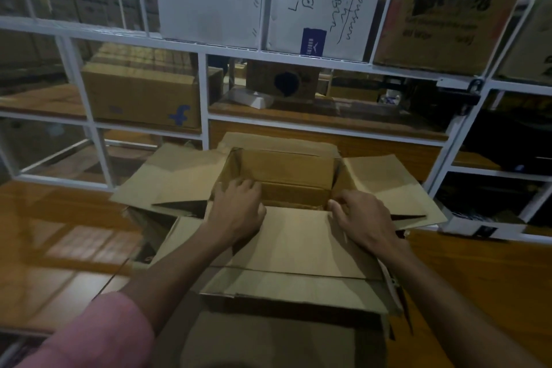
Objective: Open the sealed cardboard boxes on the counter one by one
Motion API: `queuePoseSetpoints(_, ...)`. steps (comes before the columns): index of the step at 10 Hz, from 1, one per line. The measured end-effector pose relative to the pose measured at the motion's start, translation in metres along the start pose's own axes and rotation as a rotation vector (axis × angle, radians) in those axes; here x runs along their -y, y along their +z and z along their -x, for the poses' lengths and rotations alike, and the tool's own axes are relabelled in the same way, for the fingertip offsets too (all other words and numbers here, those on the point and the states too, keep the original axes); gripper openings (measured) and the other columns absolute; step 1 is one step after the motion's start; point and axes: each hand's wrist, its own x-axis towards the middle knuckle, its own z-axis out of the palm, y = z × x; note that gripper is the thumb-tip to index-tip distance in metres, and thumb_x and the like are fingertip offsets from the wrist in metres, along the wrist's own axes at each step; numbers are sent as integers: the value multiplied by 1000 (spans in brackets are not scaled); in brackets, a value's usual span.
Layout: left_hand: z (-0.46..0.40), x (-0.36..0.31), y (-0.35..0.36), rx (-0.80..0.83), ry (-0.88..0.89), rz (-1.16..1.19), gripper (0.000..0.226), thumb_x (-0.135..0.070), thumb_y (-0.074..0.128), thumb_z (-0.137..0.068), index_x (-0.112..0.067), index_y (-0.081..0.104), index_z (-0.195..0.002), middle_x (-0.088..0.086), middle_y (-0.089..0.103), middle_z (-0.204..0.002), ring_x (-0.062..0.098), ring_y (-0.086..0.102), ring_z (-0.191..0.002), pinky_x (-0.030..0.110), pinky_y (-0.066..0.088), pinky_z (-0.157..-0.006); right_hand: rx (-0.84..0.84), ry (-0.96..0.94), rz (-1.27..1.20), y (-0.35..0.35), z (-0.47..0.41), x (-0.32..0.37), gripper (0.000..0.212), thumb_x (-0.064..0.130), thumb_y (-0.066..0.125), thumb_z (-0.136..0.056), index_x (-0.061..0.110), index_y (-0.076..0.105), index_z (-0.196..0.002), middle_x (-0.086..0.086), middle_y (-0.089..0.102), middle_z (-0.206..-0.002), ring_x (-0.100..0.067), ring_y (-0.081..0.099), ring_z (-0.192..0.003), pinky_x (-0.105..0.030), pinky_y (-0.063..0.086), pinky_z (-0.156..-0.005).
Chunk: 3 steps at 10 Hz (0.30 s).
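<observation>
Several cartons crowd white shelving (206, 92) behind a glossy, seemingly wooden counter (74, 233).

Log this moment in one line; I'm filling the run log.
box: flaps open | left hand: on near flap | right hand: gripping near flap

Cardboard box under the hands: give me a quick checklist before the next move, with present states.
1. Side flaps of the cardboard box folded out: ok, left flap and right flap lie spread.
2. Far flap open: ok.
3. Near flap fully folded down: not ok, it lies toward the person with both hands at its edge.
4. Left hand placed: ok, at the near flap's left corner, fingers over the edge.
5. Right hand placed: ok, at the right corner.
6. Contents: cannot tell, interior dim.
</observation>
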Motion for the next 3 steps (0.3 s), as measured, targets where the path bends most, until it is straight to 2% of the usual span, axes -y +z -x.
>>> queuePoseSetpoints(1,3,-7,6,-58,64,30,44,-39,45,-98,-19,51,-137,4,49,-148,27,34,-143,60,28,-116,-52,-38,9,-2,5,4,30,45,50,-100,25,70,-108,4,69,-102,-13,61,-89,-33,54,-80)
queuePoseSetpoints(3,1,-28,14,-117,148,28,53,-42,46,-99,-20,41,-147,4,30,-162,29,20,-150,58,23,-119,-125,-45,-36,-9,18,10,34,44,53,-100,21,65,-123,-2,66,-120,-21,57,-112,-42,44,-97)
